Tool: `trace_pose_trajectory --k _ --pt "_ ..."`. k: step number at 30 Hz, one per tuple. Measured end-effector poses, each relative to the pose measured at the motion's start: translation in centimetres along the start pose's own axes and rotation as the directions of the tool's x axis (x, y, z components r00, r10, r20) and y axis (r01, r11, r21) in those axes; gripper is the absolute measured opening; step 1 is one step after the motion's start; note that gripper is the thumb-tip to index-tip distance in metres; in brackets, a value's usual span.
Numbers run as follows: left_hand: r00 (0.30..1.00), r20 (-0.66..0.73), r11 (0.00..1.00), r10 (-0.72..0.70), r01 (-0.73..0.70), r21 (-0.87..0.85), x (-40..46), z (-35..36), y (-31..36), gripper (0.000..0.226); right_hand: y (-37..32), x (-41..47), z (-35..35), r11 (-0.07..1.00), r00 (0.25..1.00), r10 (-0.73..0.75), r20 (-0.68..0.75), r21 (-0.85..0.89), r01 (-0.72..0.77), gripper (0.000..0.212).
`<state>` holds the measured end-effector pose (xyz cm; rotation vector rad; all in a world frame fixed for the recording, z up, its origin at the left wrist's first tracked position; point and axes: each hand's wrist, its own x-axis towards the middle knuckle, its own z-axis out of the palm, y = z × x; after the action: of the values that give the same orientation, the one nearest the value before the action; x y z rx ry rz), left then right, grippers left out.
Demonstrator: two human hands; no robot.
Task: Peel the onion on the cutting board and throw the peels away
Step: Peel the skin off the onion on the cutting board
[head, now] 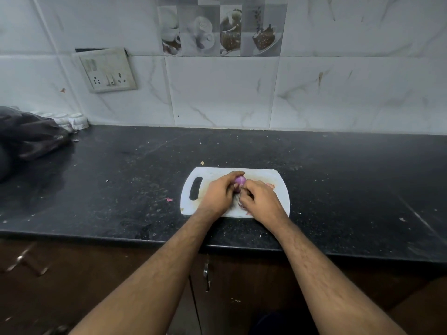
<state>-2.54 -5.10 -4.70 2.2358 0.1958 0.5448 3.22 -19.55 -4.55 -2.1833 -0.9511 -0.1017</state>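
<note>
A small purple onion (240,180) sits over the white cutting board (273,181), mostly covered by my fingers. My left hand (219,193) wraps around it from the left. My right hand (260,198) presses against the onion's near right side, fingertips pinched at its skin. Loose pinkish peels (242,206) lie on the board between and under my hands; another scrap (271,185) shows past my right hand.
The board lies on a black stone counter (121,184) with crumbs and a pink peel bit (169,199). A dark bag (29,134) and white cups (77,120) stand at the far left. Tiled wall with a socket plate (107,71) behind; cabinet doors below.
</note>
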Motion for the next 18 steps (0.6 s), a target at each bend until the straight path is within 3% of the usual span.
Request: trace_pose_trajectory --k 3,5,9,15,18 --pt "1.0 0.011 1.0 -0.007 0.008 -0.028 -0.2 -0.1 -0.2 0.037 0.8 0.8 0.1 0.997 0.992 0.082 -0.095 0.016 -0.081 0.019" --pt "0.999 0.011 0.995 -0.05 0.051 -0.087 -0.4 -0.3 -0.3 0.051 1.1 1.1 0.5 0.996 0.987 0.089 -0.135 -0.014 -0.092 0.008" --pt "0.994 0.022 0.976 -0.109 0.111 -0.186 -0.5 -0.4 -0.5 0.077 1.2 0.8 0.3 0.992 0.968 0.124 -0.219 0.059 -0.113 0.031" --pt "0.998 0.002 0.989 -0.068 0.068 -0.135 -0.5 -0.2 -0.8 0.068 1.0 0.8 0.3 0.986 0.983 0.127 -0.135 0.124 -0.11 0.023" --pt "0.999 0.016 0.999 -0.043 0.043 0.006 -0.2 0.1 -0.6 0.068 1.1 0.9 0.3 0.968 0.967 0.205 -0.152 0.179 -0.177 0.014"
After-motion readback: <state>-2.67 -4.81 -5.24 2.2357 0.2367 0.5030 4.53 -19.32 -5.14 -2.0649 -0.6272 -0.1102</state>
